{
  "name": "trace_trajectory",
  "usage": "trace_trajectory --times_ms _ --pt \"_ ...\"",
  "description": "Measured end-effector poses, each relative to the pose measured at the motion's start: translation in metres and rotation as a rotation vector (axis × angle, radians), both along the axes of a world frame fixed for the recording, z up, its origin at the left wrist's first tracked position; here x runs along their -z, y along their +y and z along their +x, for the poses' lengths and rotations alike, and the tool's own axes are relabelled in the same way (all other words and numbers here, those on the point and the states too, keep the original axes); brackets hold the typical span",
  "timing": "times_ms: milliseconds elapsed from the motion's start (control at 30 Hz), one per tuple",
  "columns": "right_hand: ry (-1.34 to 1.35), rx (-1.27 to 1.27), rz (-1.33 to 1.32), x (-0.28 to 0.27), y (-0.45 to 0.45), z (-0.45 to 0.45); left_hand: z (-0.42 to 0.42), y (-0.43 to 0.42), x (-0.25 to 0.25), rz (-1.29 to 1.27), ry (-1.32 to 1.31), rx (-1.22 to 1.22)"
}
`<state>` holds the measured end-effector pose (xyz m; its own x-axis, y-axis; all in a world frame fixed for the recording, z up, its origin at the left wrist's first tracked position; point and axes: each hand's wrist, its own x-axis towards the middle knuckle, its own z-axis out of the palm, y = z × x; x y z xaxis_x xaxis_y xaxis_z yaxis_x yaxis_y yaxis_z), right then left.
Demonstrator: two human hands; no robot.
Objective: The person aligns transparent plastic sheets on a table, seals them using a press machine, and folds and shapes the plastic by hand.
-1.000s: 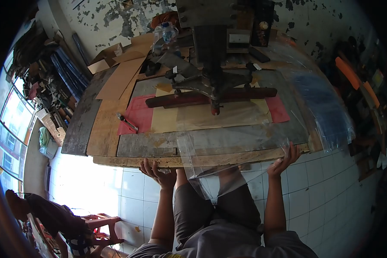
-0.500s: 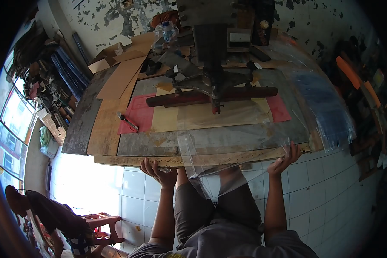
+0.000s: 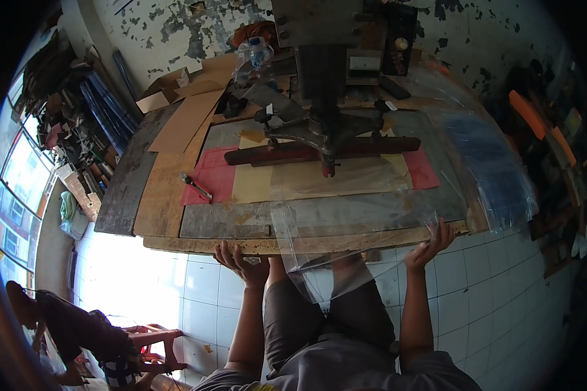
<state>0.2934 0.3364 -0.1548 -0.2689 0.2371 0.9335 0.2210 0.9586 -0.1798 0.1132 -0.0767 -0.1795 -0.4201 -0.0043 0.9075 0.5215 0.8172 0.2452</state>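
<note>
My left hand (image 3: 241,264) rests at the front edge of the wooden table (image 3: 176,244), its fingers apart on the rim. At the right end of that edge, my right hand (image 3: 432,245) has its fingers up against the rim, beside the corner of a clear plastic sheet (image 3: 319,228). Whether the fingers pinch the sheet is unclear. The sheet lies over yellow paper (image 3: 254,184) and hangs off the front edge. Above the paper is a dark metal press bar (image 3: 267,154). Red paper (image 3: 215,171) shows at both ends of the yellow.
A cutter knife (image 3: 197,188) lies on the left red paper. Cardboard (image 3: 182,124) is at the back left, near a plastic bottle (image 3: 257,52). Clear blue-tinted plastic sheets (image 3: 492,169) hang over the right side. Another person (image 3: 72,326) is at the lower left.
The view has shifted slightly. The other person at the lower left has moved an arm and leans a little differently. My hands keep their places at the table edge.
</note>
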Motion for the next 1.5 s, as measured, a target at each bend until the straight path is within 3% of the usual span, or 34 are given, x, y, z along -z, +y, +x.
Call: trace_trajectory --times_ms 1500 --pt "0.014 -0.014 -0.017 0.0071 -0.001 0.0014 0.0 -0.0007 0.0023 0.011 -0.008 0.017"
